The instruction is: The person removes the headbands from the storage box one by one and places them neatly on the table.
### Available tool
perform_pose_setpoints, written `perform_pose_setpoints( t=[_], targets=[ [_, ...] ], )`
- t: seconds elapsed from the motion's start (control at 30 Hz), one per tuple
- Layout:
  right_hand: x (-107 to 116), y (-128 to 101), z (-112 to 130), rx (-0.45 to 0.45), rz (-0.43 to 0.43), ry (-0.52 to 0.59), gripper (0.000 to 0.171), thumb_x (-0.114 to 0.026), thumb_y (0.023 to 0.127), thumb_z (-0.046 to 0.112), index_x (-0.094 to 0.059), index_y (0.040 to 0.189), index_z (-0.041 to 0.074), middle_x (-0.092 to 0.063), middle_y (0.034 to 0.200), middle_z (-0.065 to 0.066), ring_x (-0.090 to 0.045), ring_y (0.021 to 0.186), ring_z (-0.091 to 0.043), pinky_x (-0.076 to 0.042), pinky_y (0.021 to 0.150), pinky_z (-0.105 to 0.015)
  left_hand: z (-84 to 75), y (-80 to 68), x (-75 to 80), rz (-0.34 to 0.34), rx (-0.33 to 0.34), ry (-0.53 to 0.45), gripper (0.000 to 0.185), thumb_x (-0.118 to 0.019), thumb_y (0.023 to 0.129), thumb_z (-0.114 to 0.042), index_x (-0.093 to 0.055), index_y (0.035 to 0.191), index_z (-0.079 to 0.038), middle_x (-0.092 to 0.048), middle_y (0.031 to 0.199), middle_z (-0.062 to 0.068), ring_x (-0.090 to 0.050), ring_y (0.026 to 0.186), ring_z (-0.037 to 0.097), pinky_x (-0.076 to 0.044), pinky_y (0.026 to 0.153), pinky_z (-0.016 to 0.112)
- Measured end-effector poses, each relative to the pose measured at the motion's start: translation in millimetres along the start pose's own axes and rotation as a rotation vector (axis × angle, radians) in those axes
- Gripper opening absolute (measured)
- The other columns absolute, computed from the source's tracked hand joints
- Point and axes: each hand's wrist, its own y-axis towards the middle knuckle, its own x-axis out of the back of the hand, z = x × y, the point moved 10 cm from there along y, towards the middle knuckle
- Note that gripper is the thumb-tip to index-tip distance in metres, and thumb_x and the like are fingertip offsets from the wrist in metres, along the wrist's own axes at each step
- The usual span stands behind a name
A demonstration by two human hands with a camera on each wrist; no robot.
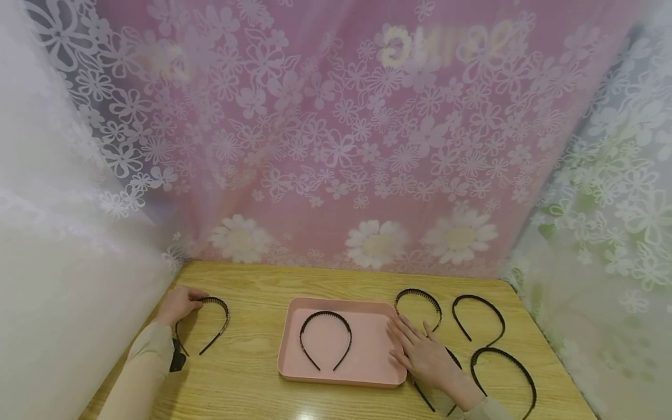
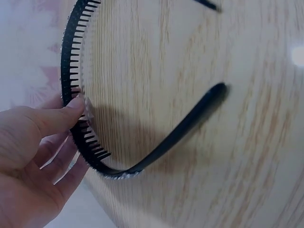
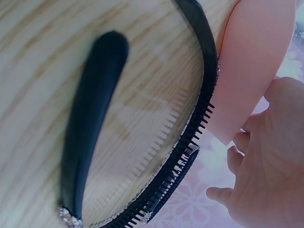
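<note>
The left hand is pinching a toothed headband to lift it, while the right hand, fingers flat, is seemingly steadying the pink tray.

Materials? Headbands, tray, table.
Headbands: likely black plastic, smooth sheen, moulded comb teeth along the inner edge. Tray: looks like matte pink plastic, rounded rim. Table: wood or wood-look laminate, printed-looking grain with a glossy glare spot; cannot tell which.
</note>
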Motion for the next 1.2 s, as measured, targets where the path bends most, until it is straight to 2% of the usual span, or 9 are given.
perform_pose_setpoints(
  t=[0.13,0.23,0.5,0.77,0.87,1.0,1.2],
  targets=[
    [7,1,4,-0.001,-0.003,0.052,0.060,-0.060,0.100,0.043,-0.050,0.151,0.011,-0.049,0.154,-0.010,-0.044,0.143,-0.027,-0.038,0.105,-0.066,3.6,-1.4,1.0,0.016,0.016,0.013,0.025,-0.075,0.088,-0.002,-0.076,0.113,0.001,-0.072,0.109,0.028,-0.065,0.101,0.049,-0.051,0.086,0.061],
    [6,1,4,-0.005,0.013,0.036,0.061,-0.059,0.101,0.044,-0.048,0.153,0.013,-0.047,0.156,-0.008,-0.040,0.146,-0.023,-0.038,0.105,-0.064,6.5,-1.8,1.1,0.015,0.023,0.003,0.025,-0.075,0.087,-0.001,-0.077,0.112,0.000,-0.072,0.107,0.027,-0.066,0.099,0.047,-0.053,0.084,0.059],
    [-3,0,0,-0.009,0.015,-0.013,0.061,-0.059,0.100,0.047,-0.052,0.150,0.013,-0.047,0.156,-0.005,-0.045,0.142,-0.026,-0.040,0.107,-0.063,6.2,-4.1,4.1,-0.012,0.013,-0.025,0.022,-0.076,0.084,0.001,-0.077,0.106,0.002,-0.074,0.101,0.023,-0.069,0.092,0.042,-0.056,0.078,0.053],
    [-5,-1,-2,-0.010,0.017,-0.003,0.060,-0.057,0.101,0.048,-0.052,0.150,0.013,-0.047,0.156,-0.005,-0.043,0.144,-0.024,-0.039,0.107,-0.062,4.2,-4.7,3.3,0.022,0.021,-0.056,0.035,-0.074,0.091,-0.010,-0.068,0.119,0.011,-0.071,0.112,0.028,-0.067,0.099,0.044,-0.055,0.082,0.054],
    [-4,-1,-2,-0.018,0.016,0.009,0.060,-0.058,0.101,0.047,-0.052,0.150,0.013,-0.048,0.156,-0.006,-0.042,0.145,-0.023,-0.038,0.108,-0.062,-1.1,-2.5,4.5,0.016,0.018,-0.062,0.040,-0.068,0.098,-0.016,-0.064,0.126,0.011,-0.067,0.120,0.031,-0.064,0.105,0.048,-0.054,0.085,0.056],
    [-1,-1,-1,-0.029,0.021,0.037,0.060,-0.059,0.101,0.046,-0.052,0.150,0.013,-0.047,0.156,-0.007,-0.040,0.146,-0.022,-0.037,0.107,-0.064,-16.2,0.8,9.3,-0.009,0.019,-0.068,0.041,-0.058,0.105,-0.022,-0.062,0.132,0.008,-0.065,0.125,0.030,-0.061,0.112,0.049,-0.051,0.090,0.059],
    [4,1,2,-0.048,0.064,0.081,0.060,-0.061,0.101,0.040,-0.051,0.150,0.008,-0.046,0.156,-0.011,-0.042,0.144,-0.031,-0.035,0.109,-0.066,-47.0,0.9,12.1,-0.054,0.001,-0.210,0.036,-0.055,0.107,-0.019,-0.063,0.130,0.007,-0.068,0.120,0.028,-0.065,0.107,0.045,-0.055,0.084,0.054]
  ],
)
